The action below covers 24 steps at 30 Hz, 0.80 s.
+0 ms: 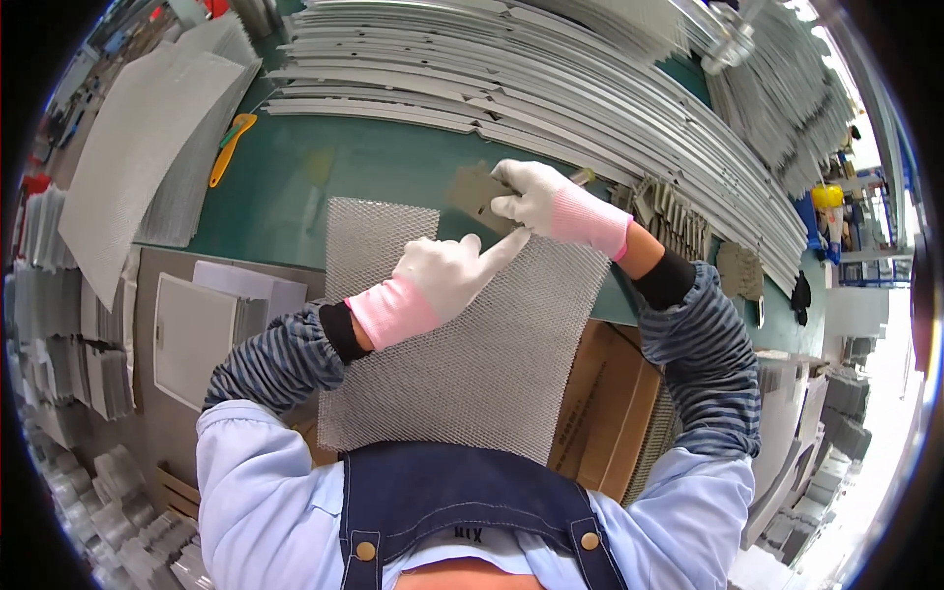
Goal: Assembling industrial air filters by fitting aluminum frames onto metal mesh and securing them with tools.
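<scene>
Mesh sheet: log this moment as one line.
left hand: resting on mesh sheet, index finger extended | right hand: fingers pinching sheet's far edge | yellow utility knife: untouched on green table

A green-topped table (pixel 334 167) carries a sheet of grey metal mesh (pixel 462 344) at its near edge; long pale strips (pixel 551 88) lie stacked across its far side. A yellow utility knife (pixel 231 147) lies at the left beside a pile of mesh sheets (pixel 147 157).

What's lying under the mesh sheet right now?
The mesh sheet rests on the green table and overhangs a brown cardboard box. Anything directly beneath its middle is covered.
</scene>
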Motion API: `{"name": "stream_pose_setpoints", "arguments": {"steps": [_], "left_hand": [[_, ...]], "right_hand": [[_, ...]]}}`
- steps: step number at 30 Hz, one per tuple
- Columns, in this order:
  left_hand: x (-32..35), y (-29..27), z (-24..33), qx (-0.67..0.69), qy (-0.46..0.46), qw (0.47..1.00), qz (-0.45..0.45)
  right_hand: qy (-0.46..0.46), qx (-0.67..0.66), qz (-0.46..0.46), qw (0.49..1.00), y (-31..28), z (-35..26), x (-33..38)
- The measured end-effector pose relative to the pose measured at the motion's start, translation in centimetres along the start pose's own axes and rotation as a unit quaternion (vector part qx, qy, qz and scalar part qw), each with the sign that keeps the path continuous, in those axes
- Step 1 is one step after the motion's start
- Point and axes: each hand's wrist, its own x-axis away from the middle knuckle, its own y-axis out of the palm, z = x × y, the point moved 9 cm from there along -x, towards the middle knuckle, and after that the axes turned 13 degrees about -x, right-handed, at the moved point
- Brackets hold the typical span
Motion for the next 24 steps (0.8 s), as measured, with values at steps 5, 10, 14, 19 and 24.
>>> {"name": "stream_pose_setpoints", "arguments": {"steps": [5, 10, 14, 19, 24], "left_hand": [[0.5, 1.4, -0.9, 0.041, -0.008, 0.996, -0.074], [0.2, 2.0, -1.1, 0.146, 0.015, 0.988, -0.043], [0.4, 0.7, -1.5, 0.208, 0.045, 0.976, -0.045], [-1.3, -3.8, -9.2, 0.113, -0.028, 0.993, 0.019], [-1.9, 1.5, -9.4, 0.416, -0.076, 0.852, -0.308]], "right_hand": [[0.088, -0.165, 0.019, 0.982, 0.0, 0.9, -0.5], [0.048, -0.087, -0.080, 0.992, 1.2, 0.5, -1.0], [0.070, -0.064, -0.098, 0.991, 1.0, 0.3, -0.9], [0.025, -0.108, -0.112, 0.988, 0.5, -1.3, -0.2], [0.091, -0.204, -0.055, 0.973, 0.4, -1.1, 2.0]]}}
